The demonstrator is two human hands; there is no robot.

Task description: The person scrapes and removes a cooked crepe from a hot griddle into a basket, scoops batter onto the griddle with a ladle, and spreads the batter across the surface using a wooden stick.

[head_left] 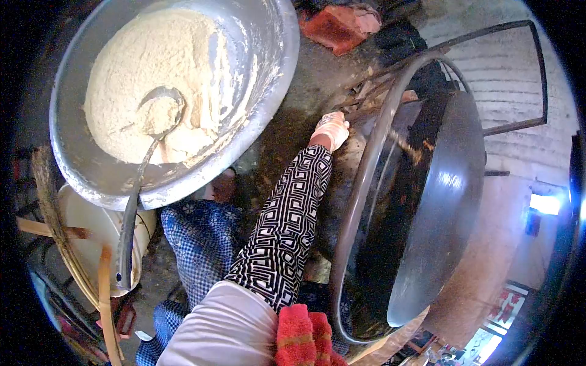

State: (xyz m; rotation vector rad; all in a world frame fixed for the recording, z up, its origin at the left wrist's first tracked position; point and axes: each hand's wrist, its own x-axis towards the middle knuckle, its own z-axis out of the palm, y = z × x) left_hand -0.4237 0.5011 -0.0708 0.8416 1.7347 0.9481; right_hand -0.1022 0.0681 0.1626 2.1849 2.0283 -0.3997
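My left hand [331,129], pale with dough or flour, reaches low beside the wok on a sleeved arm. Its fingers are closed, and what they hold, if anything, cannot be made out. Sticks [366,91] lie just beyond it. The large dark wok [439,226] stands tilted on its side at the right. A red cloth [296,335] touches or nearly touches its lower rim; no fingers show there. My right hand is not visible. Upper left, a metal basin [256,116] holds pale batter [140,67], with a ladle [137,183] resting in it.
A white bucket [85,226] stands under the basin, with wooden strips [105,299] beside it. Blue checked cloth [201,244] lies left of my arm. A red bag [339,27] is at the top. A black metal frame [542,73] rises behind the wok against the wall.
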